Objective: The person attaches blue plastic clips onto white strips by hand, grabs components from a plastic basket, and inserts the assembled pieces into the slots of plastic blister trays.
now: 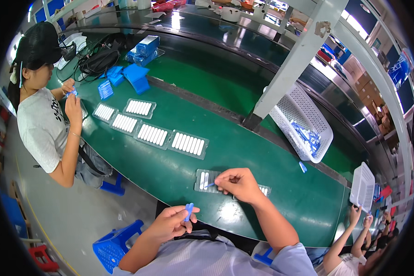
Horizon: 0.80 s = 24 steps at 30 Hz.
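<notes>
My right hand (238,183) reaches over a clear tray (205,179) on the green belt and pinches a small blue-tipped white stick at the tray's slots. The tray holds a few white pieces; my hand hides its middle. My left hand (175,221) stays near my lap, below the belt's edge, with its fingers closed on a small blue plastic piece (188,210).
Several filled clear trays (154,135) lie in a row on the green belt (225,138). A white basket (303,122) with blue parts leans by a grey post. A person at the left handles blue pieces. Another person's hands and a second basket (362,186) are at right. Blue stool (115,244) below.
</notes>
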Motion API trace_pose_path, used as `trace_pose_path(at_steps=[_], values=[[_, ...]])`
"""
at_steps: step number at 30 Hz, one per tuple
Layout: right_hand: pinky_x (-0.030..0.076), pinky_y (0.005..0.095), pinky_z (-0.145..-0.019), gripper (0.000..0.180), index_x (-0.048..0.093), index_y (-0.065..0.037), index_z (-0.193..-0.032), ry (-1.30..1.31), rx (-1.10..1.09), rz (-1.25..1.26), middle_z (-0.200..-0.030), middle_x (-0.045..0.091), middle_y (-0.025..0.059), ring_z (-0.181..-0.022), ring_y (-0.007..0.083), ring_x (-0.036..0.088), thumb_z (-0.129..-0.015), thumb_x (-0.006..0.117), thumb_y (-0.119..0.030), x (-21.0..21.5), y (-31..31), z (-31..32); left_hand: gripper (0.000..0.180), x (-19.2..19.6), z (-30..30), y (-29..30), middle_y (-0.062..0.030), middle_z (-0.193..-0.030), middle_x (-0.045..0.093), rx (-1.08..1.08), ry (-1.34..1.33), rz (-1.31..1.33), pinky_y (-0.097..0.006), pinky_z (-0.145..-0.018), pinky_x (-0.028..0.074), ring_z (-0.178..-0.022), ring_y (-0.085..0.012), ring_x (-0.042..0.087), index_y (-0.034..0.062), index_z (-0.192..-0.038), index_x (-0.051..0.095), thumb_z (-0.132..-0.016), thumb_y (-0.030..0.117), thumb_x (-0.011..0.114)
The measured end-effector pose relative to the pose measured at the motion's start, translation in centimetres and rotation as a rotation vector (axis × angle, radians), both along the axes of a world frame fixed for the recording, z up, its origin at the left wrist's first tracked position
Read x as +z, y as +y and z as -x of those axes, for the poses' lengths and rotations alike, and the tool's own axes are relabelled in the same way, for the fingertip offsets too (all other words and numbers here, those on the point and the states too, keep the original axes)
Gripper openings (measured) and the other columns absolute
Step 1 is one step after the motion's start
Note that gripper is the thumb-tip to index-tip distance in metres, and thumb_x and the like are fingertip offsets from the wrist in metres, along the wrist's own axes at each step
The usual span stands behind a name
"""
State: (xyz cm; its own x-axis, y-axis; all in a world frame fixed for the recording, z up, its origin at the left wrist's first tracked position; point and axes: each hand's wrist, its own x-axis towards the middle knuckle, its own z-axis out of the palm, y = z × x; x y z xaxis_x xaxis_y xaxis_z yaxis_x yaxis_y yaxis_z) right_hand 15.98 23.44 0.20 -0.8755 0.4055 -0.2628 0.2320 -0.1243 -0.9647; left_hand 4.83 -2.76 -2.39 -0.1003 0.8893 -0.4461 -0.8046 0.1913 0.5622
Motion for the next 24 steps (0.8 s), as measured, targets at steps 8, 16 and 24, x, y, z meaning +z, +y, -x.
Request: trace_pose_path(at_steps=[8, 16, 24], values=[[0.053, 0.0356, -0.066, 0.023, 0.071, -0.001, -0.099, -0.072, 0.284, -0.768, -0.078, 0.071, 0.0092, -0.069, 0.0255, 0.067, -0.082, 0.077, -0.016, 1.9, 1.2, 2.4, 0.037, 0.5, -0.3, 0.0, -0.0122, -0.103, 0.065, 0.001, -0.018, 0.010, -0.021, -0.045, 0.036, -0.072, -0.0171, 0.066, -0.0041, -0.133, 0.056, -0.108, 0.022, 0.048], [0.051, 0.0430, -0.072, 0.029, 0.070, -0.005, -0.106, 0.146, 0.155, -1.164, -0.075, 0.067, 0.0105, -0.075, 0.0306, 0.067, -0.081, 0.077, -0.018, 2.1, -0.3, 2.1, 0.037, 0.7, -0.4, 0.0, -0.0135, -0.108, 0.063, -0.029, -0.001, 0.008, -0.020, -0.045, 0.035, -0.077, -0.0152, 0.066, -0.0037, -0.138, 0.053, -0.110, 0.019, 0.044], [0.041, 0.0239, -0.052, 0.011, 0.075, -0.003, -0.097, 0.127, 0.190, -0.327, -0.067, 0.065, 0.0011, -0.056, 0.0054, 0.053, -0.088, 0.076, -0.009, -0.4, -3.5, -1.2, 0.039, 0.6, -0.6, 0.8, -0.0142, -0.105, 0.064, -0.136, 0.017, 0.010, -0.020, -0.045, 0.038, -0.075, -0.0154, 0.066, -0.0032, -0.138, 0.053, -0.109, 0.022, 0.047]])
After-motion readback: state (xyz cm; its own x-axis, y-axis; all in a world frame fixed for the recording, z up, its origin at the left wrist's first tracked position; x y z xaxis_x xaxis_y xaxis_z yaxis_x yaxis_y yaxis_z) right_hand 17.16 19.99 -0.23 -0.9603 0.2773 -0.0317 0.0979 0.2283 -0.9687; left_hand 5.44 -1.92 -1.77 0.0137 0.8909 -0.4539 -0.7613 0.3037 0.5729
